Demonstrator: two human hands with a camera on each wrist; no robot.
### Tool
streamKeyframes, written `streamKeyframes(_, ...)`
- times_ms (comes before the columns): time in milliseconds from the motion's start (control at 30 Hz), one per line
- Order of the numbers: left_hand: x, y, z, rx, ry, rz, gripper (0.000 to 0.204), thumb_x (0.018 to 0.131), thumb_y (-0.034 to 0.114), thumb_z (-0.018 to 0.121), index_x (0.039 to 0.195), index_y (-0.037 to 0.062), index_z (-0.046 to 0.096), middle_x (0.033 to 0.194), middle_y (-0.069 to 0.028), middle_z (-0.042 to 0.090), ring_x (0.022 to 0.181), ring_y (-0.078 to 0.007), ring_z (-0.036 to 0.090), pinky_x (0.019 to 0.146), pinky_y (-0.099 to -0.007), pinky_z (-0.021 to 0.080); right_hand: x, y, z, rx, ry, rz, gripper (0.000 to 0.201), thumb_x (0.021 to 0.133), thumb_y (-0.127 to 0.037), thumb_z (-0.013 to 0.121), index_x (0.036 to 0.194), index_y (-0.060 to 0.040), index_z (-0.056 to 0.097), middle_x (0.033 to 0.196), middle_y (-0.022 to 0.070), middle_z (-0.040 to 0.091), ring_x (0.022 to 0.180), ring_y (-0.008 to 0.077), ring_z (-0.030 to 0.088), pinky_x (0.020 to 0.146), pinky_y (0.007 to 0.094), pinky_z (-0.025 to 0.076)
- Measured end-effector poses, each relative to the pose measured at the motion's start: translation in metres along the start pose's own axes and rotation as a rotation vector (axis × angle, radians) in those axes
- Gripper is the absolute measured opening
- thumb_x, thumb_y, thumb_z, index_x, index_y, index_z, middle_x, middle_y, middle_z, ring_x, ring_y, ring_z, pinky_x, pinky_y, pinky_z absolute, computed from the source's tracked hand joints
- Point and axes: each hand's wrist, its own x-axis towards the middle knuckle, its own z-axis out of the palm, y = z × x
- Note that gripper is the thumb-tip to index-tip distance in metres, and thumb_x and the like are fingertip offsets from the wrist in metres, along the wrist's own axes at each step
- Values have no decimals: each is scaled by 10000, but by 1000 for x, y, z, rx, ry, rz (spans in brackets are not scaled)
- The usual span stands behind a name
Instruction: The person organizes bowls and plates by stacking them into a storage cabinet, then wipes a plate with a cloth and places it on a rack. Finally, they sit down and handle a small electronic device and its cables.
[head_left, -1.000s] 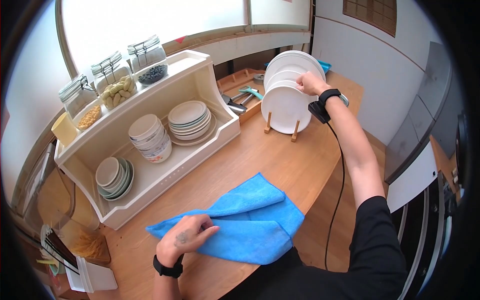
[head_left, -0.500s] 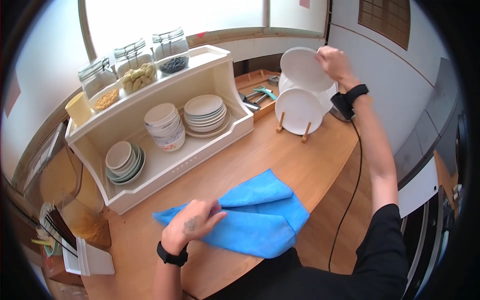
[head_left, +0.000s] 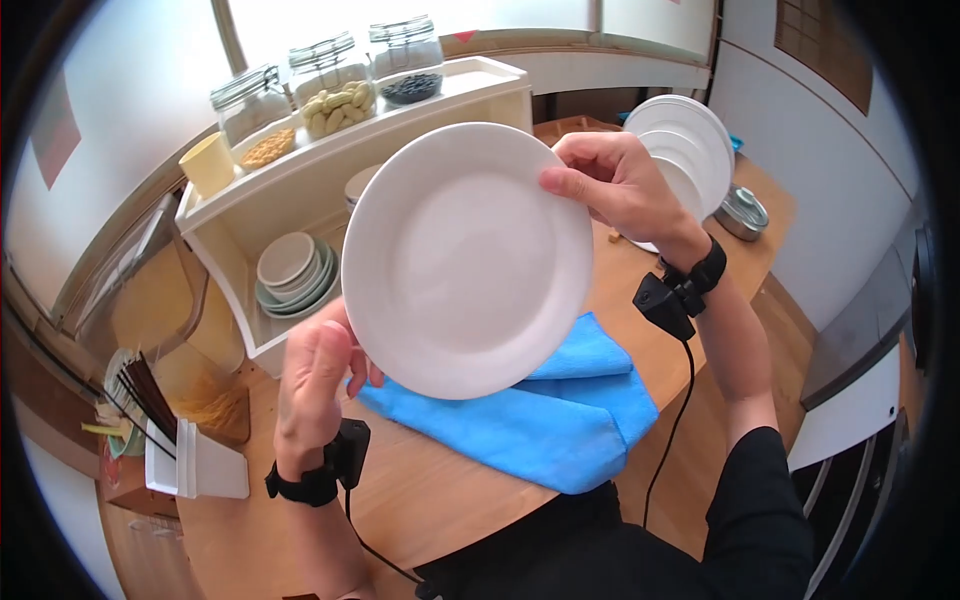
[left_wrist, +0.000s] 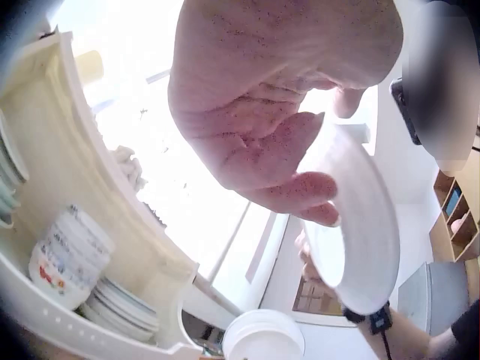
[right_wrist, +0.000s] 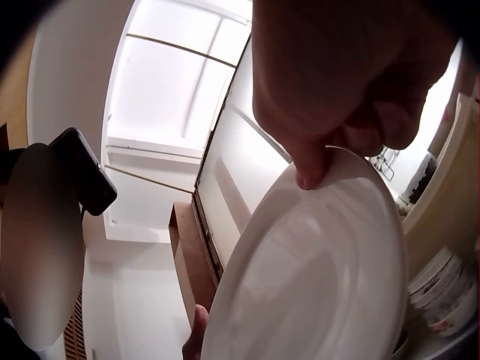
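A round white plate [head_left: 467,260] is held up over the blue cloth [head_left: 540,430], its face toward the head camera. My right hand [head_left: 630,190] pinches its upper right rim, thumb on the face and the other fingers behind. At the lower left rim is my left hand [head_left: 318,385], its loosely bent fingers [left_wrist: 300,199] right at the plate's edge in the left wrist view. Its thumb lies outside the rim. The cloth lies folded on the wooden table [head_left: 400,540], partly hidden behind the plate.
More white plates [head_left: 690,150] stand upright at the back right, beside a round metal container with a lid [head_left: 742,212]. A cream shelf [head_left: 235,250] holds stacked dishes [head_left: 295,270], with glass jars [head_left: 335,90] on top. A white holder [head_left: 200,465] stands front left.
My right hand has lifted the plate out of the upright row and brought it toward me, above the cloth. My left hand has risen from the cloth to the plate's lower left rim.
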Motion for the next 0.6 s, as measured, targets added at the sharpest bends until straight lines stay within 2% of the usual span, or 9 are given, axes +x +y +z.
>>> streamKeyframes(33,-1,13,3,12,15,-5,476,1060,418,475,1099,-24,647,786,-30,627,640,-74,555,504,-211,401,5,5,8,68,-20,11,227,962,-209,717,936,17,722,758,-24,647,671,3,527,563,178,416)
streamKeyframes(100,-2,30,10,304,157,-142,416,1029,361,578,1026,-41,686,764,-41,662,617,-78,571,517,-223,426,15,18,23,146,-50,23,237,964,-221,718,944,16,721,750,-24,644,665,-1,532,555,172,411)
streamKeyframes(200,2,21,3,462,328,-199,363,997,303,645,944,-49,717,749,-51,699,600,-83,592,533,-232,453,27,42,44,99,-147,43,235,982,-242,693,956,-9,718,729,-25,641,613,8,537,523,179,407)
streamKeyframes(267,2,24,-16,477,369,-250,382,995,306,644,907,-56,730,750,-72,718,607,-96,626,548,-245,482,25,56,59,370,-224,246,327,1028,-341,610,976,-32,705,704,-25,628,583,18,536,493,181,386)
streamKeyframes(333,-2,22,-36,375,453,-211,380,984,301,657,920,-67,726,760,-97,721,617,-115,649,556,-249,498,19,99,82,904,-303,381,564,1035,-564,468,1051,-42,681,809,15,663,574,51,530,483,194,387)
streamKeyframes(400,-8,24,-51,357,492,-207,382,979,300,661,921,-72,725,762,-106,721,617,-120,654,557,-249,501,7,128,103,889,-396,501,506,1028,-531,502,1083,-63,686,895,31,687,604,60,536,519,210,426)
streamKeyframes(467,-12,27,-58,345,534,-205,384,974,299,666,923,-77,724,763,-115,721,617,-126,659,559,-249,504,-6,125,131,401,-454,426,457,974,-481,607,1127,-59,690,933,58,700,660,107,570,586,246,484)
streamKeyframes(533,-12,28,-60,382,528,-228,389,971,302,665,906,-77,727,756,-117,719,613,-130,659,557,-248,502,-15,95,147,-122,-659,72,537,895,-439,703,1245,-35,640,1064,123,683,792,213,638,701,334,551)
streamKeyframes(600,-11,22,-61,375,495,-239,397,973,309,662,892,-75,728,749,-115,717,610,-130,659,550,-248,499,-27,86,158,-198,-717,-93,700,838,-455,766,1331,-1,562,1191,183,628,963,320,655,799,409,567)
